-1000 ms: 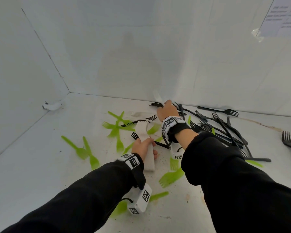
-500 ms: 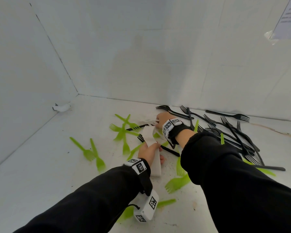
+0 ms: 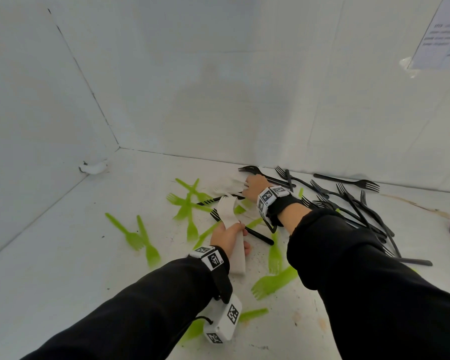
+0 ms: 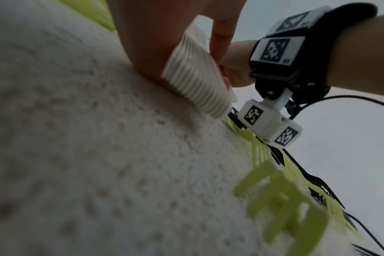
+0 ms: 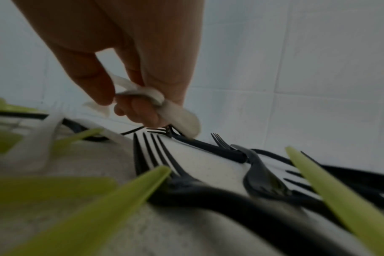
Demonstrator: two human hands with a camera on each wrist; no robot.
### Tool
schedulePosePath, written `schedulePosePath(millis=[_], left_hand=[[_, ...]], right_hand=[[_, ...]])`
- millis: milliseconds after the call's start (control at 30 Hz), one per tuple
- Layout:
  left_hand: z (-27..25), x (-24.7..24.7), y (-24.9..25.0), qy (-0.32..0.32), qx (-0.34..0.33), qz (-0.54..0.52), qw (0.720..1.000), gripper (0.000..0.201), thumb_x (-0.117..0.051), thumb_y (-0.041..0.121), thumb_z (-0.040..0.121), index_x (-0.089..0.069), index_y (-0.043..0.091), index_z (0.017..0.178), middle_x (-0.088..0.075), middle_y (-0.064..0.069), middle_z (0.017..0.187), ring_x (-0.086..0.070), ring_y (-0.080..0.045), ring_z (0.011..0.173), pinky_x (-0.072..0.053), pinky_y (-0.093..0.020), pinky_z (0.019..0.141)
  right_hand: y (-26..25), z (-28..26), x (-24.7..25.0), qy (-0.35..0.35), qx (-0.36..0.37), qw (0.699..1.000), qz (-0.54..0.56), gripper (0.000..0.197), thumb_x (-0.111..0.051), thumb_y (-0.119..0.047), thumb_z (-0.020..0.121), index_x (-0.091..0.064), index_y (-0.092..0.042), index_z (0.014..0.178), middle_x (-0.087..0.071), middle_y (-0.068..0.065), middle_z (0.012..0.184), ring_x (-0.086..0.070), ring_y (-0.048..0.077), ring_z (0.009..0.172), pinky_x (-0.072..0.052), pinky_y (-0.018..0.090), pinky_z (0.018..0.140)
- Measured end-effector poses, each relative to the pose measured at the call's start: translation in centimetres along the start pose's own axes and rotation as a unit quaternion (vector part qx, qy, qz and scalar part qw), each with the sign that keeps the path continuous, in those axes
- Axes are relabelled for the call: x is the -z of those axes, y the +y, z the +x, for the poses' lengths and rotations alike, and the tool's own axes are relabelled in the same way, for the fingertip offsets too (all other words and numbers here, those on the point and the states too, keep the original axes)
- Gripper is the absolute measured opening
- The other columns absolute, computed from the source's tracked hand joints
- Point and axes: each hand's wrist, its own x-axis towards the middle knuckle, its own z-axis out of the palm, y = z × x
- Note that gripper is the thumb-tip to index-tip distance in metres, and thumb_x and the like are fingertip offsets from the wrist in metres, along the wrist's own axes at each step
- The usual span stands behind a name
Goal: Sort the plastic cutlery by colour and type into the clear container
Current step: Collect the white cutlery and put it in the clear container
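Your left hand [image 3: 227,237] grips the thick stack of white plastic forks [image 3: 230,224], its handle ends resting on the speckled white floor [image 3: 63,268]. Just beyond that stack, your right hand [image 3: 253,187] pinches a loose white plastic fork [image 5: 175,110] between thumb and fingers, right above the black plastic forks [image 3: 348,201]. Lift it clear of the black tines before swinging back, then nest it tines-first onto the stack. The scattered green plastic forks [image 3: 187,206] ring the stack; no clear container is in view.
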Motion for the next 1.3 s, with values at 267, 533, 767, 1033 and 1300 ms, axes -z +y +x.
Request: schedulePosePath(millis=[267,533,767,1033,1300], left_hand=[[0.2,0.2,-0.2,-0.003,-0.002,0.003,1.0,0.007,-0.052,0.007,0.09,-0.047,0.008,0.086,-0.053,-0.01,0.073,-0.049,-0.02,0.039,-0.044,-0.025,0.041],[0.4,0.2,-0.2,-0.002,0.001,-0.002,1.0,0.006,-0.053,0.007,0.089,-0.047,0.006,0.086,-0.053,-0.01,0.072,-0.048,-0.021,0.039,-0.044,-0.026,0.042],[0.3,0.2,-0.3,0.005,-0.003,-0.001,1.0,0.005,-0.053,0.008,0.089,-0.048,0.006,0.089,-0.054,-0.009,0.072,-0.049,-0.02,0.038,-0.044,-0.026,0.042],[0.1,0.1,-0.3,0.007,-0.009,0.004,1.0,0.007,-0.052,0.007,0.09,-0.048,0.009,0.084,-0.054,-0.008,0.07,-0.049,-0.018,0.035,-0.044,-0.024,0.039],[0.1,0.1,-0.2,0.011,0.008,-0.006,1.0,0.007,-0.053,0.007,0.089,-0.047,0.007,0.086,-0.053,-0.009,0.068,-0.047,-0.02,0.037,-0.042,-0.025,0.04]], right_hand=[[0.3,0.4,-0.5,-0.007,-0.007,1.0,0.005,0.032,-0.047,-0.023,0.094,-0.056,0.002,0.112,-0.057,0.018,0.12,-0.055,0.033,0.11,-0.045,0.034,0.088],[-0.2,0.7,-1.4,-0.01,0.012,1.0,-0.026,0.029,-0.048,-0.024,0.092,-0.06,-0.004,0.108,-0.061,0.014,0.116,-0.058,0.031,0.106,-0.048,0.036,0.089],[0.7,0.5,0.4,0.11,-0.05,0.992,0.025,0.031,-0.037,-0.021,0.097,-0.049,-0.003,0.119,-0.057,0.018,0.121,-0.054,0.035,0.112,-0.046,0.04,0.09],[-0.5,-0.2,0.2,0.123,-0.069,0.986,0.092,0.037,-0.034,-0.025,0.1,-0.043,-0.002,0.128,-0.047,0.018,0.131,-0.046,0.034,0.121,-0.042,0.041,0.095],[-1.6,-1.7,-1.8,-0.009,-0.076,0.99,0.122,0.04,-0.042,-0.023,0.098,-0.043,0.002,0.129,-0.042,0.018,0.132,-0.048,0.034,0.118,-0.042,0.035,0.093]])
